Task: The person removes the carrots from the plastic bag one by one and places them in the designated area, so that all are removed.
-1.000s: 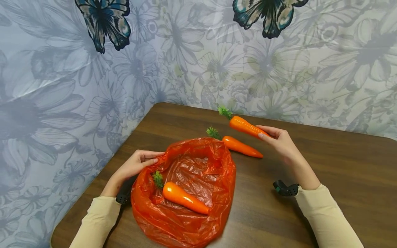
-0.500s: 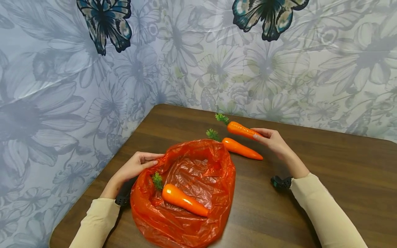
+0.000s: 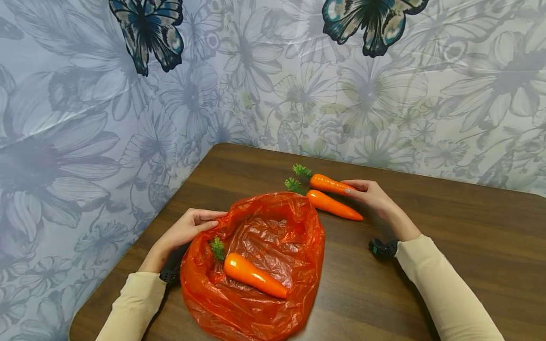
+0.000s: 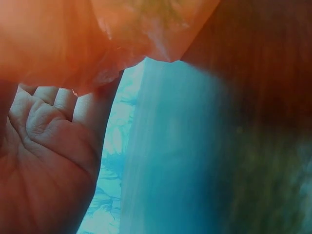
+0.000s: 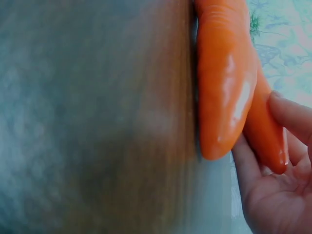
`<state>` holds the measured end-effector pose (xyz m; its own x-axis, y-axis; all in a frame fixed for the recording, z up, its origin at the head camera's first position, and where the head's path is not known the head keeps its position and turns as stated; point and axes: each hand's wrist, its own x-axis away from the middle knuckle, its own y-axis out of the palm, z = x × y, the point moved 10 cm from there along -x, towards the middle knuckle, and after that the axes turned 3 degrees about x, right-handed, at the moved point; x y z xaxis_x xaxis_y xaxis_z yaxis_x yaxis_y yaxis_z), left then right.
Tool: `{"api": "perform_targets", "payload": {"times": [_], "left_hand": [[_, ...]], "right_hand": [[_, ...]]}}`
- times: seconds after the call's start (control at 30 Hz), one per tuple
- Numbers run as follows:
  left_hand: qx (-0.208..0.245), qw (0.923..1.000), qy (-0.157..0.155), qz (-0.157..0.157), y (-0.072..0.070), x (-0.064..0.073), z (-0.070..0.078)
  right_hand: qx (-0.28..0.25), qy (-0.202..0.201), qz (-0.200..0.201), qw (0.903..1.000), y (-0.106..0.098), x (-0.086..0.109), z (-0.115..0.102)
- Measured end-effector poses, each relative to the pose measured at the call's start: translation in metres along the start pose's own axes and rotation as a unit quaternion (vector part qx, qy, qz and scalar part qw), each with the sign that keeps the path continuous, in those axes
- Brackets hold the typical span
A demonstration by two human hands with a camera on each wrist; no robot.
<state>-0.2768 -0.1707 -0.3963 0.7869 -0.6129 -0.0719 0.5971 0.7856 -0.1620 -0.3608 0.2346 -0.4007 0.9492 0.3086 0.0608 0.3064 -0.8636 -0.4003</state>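
Note:
A red plastic bag (image 3: 307,284) lies with its mouth spread wide, and one carrot (image 3: 251,274) with a green top rests inside. At the bag's left rim, my left hand (image 3: 185,229) holds the edge between thumb and fingers; the fingertips are hidden by red film (image 4: 63,44) in the left wrist view. Just beyond the bag, a second carrot (image 3: 332,204) lies on the table, its leafy top behind the rim. My right hand (image 3: 373,196) pinches the tapered end of a third carrot (image 3: 326,183), close behind the second and nearly parallel; this end (image 5: 265,131) shows in the right wrist view.
The brown wooden table (image 3: 469,237) ends at a back edge close to a flower-patterned wall covering (image 3: 273,85). Black wrist devices, such as the right one (image 3: 382,248), stick out under both wrists.
My right hand has lowered the third carrot toward the table, moving slightly left and nearer the second carrot. The left hand and the bag have stayed in place.

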Motion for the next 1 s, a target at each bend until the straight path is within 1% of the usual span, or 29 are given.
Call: {"api": "perform_targets", "payload": {"times": [0.1,0.27,0.5,0.8,1.0], "left_hand": [[0.001,1.0,-0.001,-0.001,0.0,0.0,0.0],[0.005,1.0,-0.006,0.001,0.001,0.0,0.0],[0.012,0.9998,-0.013,0.004,0.001,0.001,0.0],[0.01,0.9999,-0.011,-0.002,0.0,0.0,-0.001],[0.013,0.9998,-0.016,0.001,0.001,0.0,0.0]], "right_hand": [[0.009,-0.005,0.001,0.9999,0.0,-0.001,0.002],[0.023,0.0,0.003,0.9997,0.0,-0.002,0.007],[0.037,-0.014,-0.004,0.9992,0.003,-0.001,0.001],[0.047,-0.033,-0.014,0.9983,0.006,-0.001,-0.004],[0.047,-0.019,-0.009,0.9987,0.005,0.002,-0.004]]}}
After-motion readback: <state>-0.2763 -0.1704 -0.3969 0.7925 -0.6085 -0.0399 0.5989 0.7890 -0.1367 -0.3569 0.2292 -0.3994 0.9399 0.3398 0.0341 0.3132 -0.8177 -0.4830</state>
